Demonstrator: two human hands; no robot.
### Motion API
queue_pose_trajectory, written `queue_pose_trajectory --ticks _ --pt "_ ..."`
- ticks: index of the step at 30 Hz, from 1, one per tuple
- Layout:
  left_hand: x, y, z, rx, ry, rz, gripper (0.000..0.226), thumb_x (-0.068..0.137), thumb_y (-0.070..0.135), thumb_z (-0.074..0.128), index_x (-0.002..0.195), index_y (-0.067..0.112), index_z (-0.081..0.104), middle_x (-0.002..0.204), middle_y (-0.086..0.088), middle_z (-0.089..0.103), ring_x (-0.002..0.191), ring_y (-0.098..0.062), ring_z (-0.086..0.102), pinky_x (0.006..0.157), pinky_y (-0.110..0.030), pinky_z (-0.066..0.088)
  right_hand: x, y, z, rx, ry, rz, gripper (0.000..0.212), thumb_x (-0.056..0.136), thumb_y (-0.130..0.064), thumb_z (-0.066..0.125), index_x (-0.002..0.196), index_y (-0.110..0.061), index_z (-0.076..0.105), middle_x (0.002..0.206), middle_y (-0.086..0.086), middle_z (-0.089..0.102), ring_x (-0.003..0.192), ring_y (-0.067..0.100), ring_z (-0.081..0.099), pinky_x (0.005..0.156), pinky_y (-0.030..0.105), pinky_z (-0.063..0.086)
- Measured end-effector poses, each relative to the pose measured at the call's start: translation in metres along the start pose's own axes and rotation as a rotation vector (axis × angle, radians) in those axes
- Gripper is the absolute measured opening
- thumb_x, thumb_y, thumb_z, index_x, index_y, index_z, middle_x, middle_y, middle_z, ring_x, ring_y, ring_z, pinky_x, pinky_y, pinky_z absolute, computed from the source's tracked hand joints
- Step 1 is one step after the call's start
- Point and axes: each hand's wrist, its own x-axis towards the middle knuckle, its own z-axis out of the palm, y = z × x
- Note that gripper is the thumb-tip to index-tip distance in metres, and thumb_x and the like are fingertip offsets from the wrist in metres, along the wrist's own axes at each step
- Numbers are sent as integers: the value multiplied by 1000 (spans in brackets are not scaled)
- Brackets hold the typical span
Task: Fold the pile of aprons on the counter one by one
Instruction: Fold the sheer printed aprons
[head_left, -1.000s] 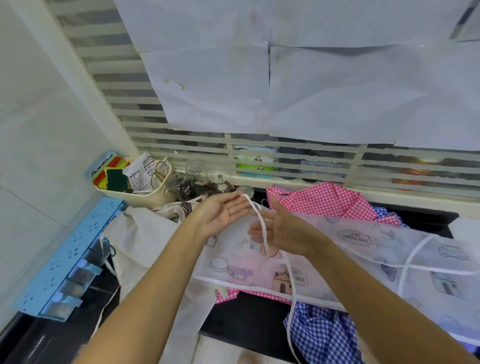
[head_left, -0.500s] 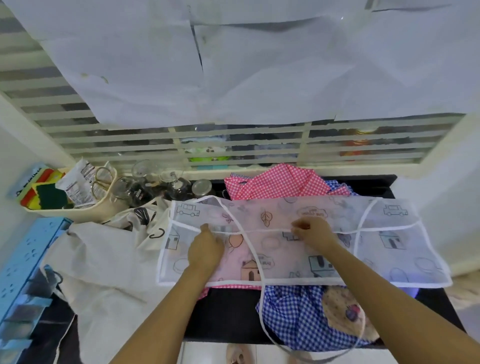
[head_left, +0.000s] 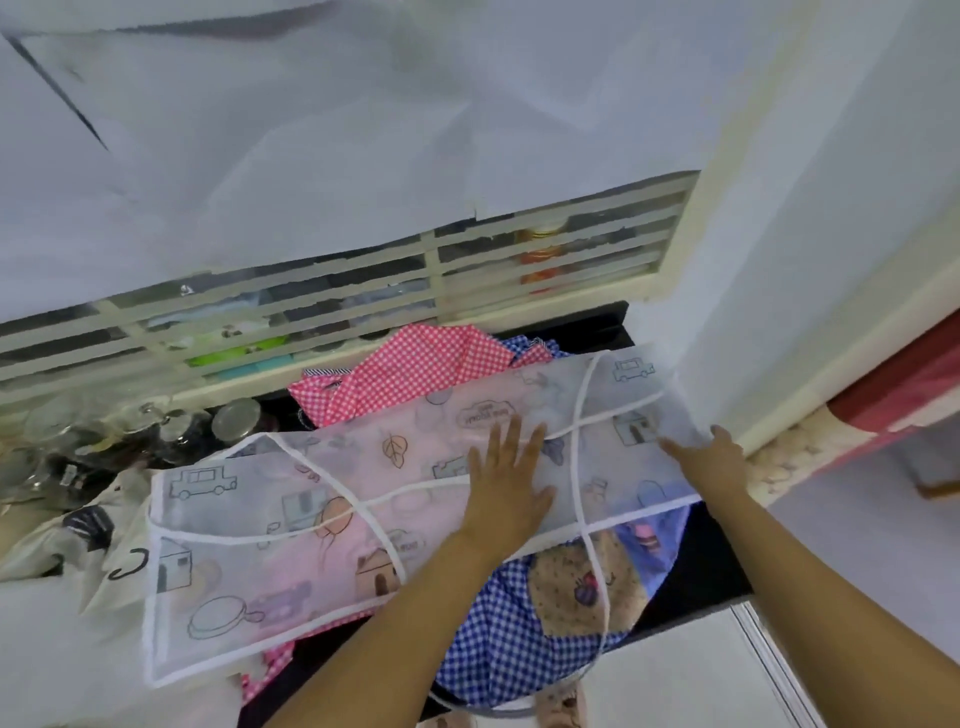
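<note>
Both have shifted right: the left hand (head_left: 506, 480) lies flat on the printed apron (head_left: 291, 519), the right hand (head_left: 714, 457) pinches its end, seemingly ready to fold.

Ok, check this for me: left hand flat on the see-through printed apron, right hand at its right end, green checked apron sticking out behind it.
One thing is off: in the head view the checked apron behind it is red and white, not green. The left hand does lie flat on the see-through printed apron, with the right hand at its right end.
</note>
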Motion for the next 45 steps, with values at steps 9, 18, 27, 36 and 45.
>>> queue_pose_trajectory --ticks 9,18,27,36,45 --pt "29 23 40 118 -175 -27 111 61 74 -35 153 18 -7 156 -3 -22 140 -20 -26 109 -44 -23 30 24 -28 393 -69 113 39 75 -10 79 108 4 64 101 15 65 86 26 58 76 32 47" --pt "27 12 40 -273 -184 -124 56 101 47 19 151 28 0 157 12 -12 146 -8 -12 112 -27 -18 -5 -31 -84 544 -513 -68 25 83 -16 70 104 -2 68 101 11 73 92 26 70 87 34 52" --pt "10 20 -46 -959 -250 -266 59 99 40 44 151 22 22 159 7 10 147 -9 6 120 -31 2 -127 -129 -93 588 -767 -583 28 83 -7 63 110 -14 65 91 -4 74 86 12 69 73 20 53" --pt "-73 -59 -152 -1584 110 -362 42 104 26 33 118 -2 61 99 -12 71 87 -22 67 73 -28 56 -229 -192 11 203 -814 -1072 47 86 -25 68 128 -8 55 140 -11 45 123 -8 41 102 11 30" --pt "-126 -129 -176 -1314 313 -585 27 91 17 62 112 1 65 103 -18 71 95 -31 68 68 -27 56 -275 -202 117 -305 -948 -1411 27 89 -33 63 108 -13 64 139 2 39 125 15 37 108 36 34"
